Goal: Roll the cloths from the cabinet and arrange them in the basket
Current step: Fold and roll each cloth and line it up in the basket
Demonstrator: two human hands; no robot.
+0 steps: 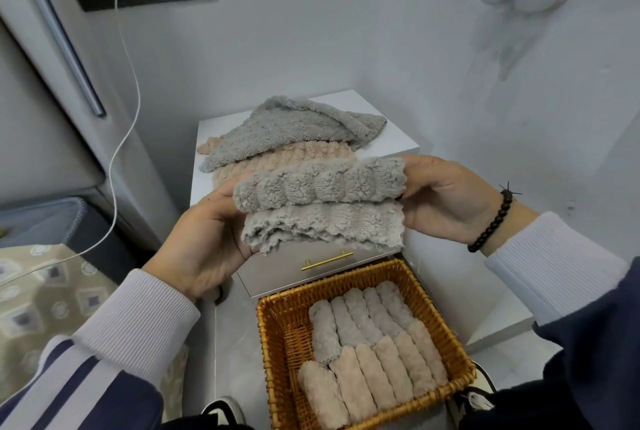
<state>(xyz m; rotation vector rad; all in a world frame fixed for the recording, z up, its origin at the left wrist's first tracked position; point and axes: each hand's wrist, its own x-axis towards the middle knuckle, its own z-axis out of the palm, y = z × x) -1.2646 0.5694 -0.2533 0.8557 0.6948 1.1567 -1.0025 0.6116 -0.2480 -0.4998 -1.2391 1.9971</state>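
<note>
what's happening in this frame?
A person holds a partly rolled grey cloth between the left hand and right hand, above a white cabinet. Two unrolled cloths, one grey and one pink, lie on the cabinet top. The wicker basket below already holds two rows of rolls, grey behind pink, with free space on its left.

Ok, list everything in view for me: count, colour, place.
held cloth: one, grey, partly rolled between both hands
loose cloths: grey and pink pile, cabinet top
cabinet: one, white, gold handle
basket: one, brown wicker, on floor
rolled cloths: about five grey, six pink, inside basket
cable: one, white, from wall socket
left hand: grips cloth's left end
right hand: grips right end, black bead bracelet
</note>
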